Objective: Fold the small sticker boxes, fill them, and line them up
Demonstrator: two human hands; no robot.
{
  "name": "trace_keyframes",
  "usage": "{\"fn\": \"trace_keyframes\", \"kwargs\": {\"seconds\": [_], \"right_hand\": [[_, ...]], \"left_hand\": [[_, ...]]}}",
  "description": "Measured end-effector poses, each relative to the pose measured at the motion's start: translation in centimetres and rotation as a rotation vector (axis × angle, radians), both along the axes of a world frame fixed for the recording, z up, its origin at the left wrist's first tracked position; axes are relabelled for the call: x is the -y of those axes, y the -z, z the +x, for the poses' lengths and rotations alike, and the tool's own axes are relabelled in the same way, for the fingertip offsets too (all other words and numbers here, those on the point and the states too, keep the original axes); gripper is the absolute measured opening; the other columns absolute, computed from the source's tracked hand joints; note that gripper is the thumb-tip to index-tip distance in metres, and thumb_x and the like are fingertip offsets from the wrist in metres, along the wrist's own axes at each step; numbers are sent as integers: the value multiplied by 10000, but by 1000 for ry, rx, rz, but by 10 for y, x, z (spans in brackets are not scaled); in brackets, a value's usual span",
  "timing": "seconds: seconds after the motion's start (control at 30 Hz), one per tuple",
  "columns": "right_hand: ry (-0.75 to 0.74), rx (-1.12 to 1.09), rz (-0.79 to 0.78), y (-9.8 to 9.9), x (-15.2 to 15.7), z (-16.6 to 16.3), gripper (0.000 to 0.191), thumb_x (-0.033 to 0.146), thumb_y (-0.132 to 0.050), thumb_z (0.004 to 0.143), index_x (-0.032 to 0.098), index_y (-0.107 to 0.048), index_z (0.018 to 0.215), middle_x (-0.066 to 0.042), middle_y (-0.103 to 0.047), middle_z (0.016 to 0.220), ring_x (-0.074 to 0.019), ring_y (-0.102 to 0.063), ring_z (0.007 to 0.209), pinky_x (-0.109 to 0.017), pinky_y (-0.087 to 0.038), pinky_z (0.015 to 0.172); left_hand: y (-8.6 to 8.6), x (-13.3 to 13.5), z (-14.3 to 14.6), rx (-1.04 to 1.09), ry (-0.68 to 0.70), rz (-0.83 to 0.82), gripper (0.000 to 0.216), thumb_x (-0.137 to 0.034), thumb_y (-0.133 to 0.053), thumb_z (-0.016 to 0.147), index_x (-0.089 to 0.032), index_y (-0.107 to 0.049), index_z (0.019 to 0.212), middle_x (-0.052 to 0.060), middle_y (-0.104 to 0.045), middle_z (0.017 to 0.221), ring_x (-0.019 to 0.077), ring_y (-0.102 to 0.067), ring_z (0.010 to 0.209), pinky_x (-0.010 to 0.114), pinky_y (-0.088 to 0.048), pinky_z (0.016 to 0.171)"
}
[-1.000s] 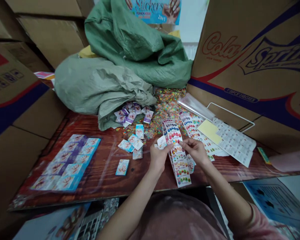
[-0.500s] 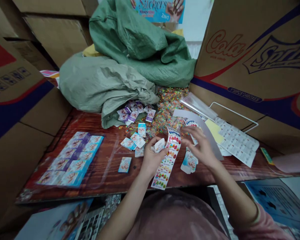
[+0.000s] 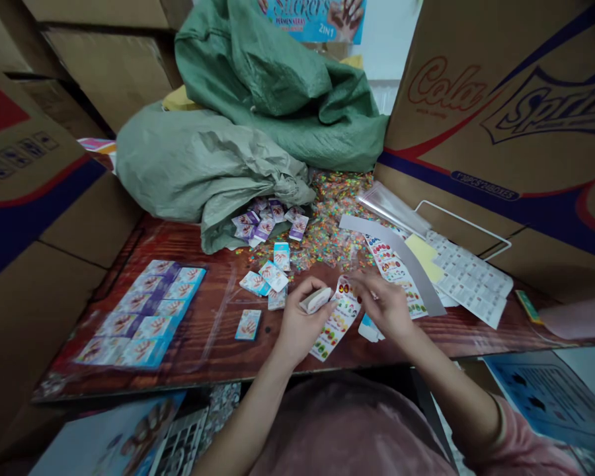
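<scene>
My left hand (image 3: pixel 297 320) is closed around a small white packet (image 3: pixel 316 299), held just above the wooden table (image 3: pixel 203 344). My right hand (image 3: pixel 384 305) pinches the top of a strip of coloured nail stickers (image 3: pixel 338 318), which bends down toward the table edge between both hands. Beside my right wrist lies a small blue-and-white packet (image 3: pixel 369 328). More sticker strips (image 3: pixel 394 274) lie just beyond my right hand, with a grey backing strip (image 3: pixel 406 254) across them.
Several small blue packets (image 3: pixel 143 311) are laid in rows at the left. Loose packets (image 3: pixel 270 277) and a heap of coloured bits (image 3: pixel 327 225) lie mid-table. Green sacks (image 3: pixel 258 112) are piled behind. Cardboard boxes (image 3: pixel 500 99) wall both sides. White printed sheets (image 3: pixel 469 277) lie at right.
The long sticker strip, held up by both hands a second ago, has been folded shorter. My right hand went to the pile of strips and came back to pinch the strip's top.
</scene>
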State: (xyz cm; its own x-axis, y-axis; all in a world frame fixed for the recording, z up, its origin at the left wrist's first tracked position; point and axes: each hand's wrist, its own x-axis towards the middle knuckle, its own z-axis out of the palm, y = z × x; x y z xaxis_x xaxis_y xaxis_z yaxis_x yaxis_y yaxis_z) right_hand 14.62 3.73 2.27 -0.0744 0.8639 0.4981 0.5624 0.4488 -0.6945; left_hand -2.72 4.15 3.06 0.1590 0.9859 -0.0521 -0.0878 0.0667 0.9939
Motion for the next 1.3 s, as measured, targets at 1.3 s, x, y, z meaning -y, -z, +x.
{"fn": "trace_keyframes", "kwargs": {"seconds": [1.3], "right_hand": [[-198,305,98,43,33,-17,526,139,-489,903,258,-408,1409,-95,-617,1249,-211,-581,1161,-510,-361,1089]], "left_hand": [[27,-2,-7,349,-229,-562,278,-47,-708,425,-170,-607,652,-46,-640,575,113,-577,553,215,-450,535]]}}
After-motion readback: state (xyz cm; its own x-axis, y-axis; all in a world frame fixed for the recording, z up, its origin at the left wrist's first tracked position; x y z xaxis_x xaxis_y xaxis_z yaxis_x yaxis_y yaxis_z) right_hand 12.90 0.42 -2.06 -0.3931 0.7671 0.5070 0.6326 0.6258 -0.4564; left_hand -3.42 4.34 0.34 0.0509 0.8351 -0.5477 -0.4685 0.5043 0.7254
